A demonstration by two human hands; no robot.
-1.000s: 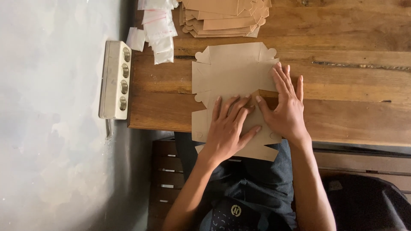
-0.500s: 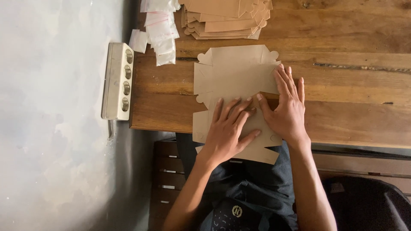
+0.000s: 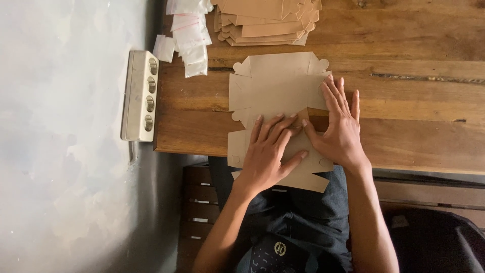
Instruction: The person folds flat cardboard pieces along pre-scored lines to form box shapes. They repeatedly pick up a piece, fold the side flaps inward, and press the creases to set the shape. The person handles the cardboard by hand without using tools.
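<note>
Left hand (image 3: 269,154) lay flat, fingers spread, on cardboard box blank (image 3: 275,86). Right hand (image 3: 339,129) open, pressing raised flap; blank's near edge hidden under hands. Cardboard stack (image 3: 268,20) cut off at top.

Pale tan cardboard blank (image 3: 275,86), brown wooden table (image 3: 404,101), white power strip (image 3: 141,96).

The stack of brown card blanks (image 3: 265,20) is cut off by the top edge. Both hands cover the middle of the flat box blank (image 3: 275,83); its near flap overhangs the tabletop (image 3: 419,136).
</note>
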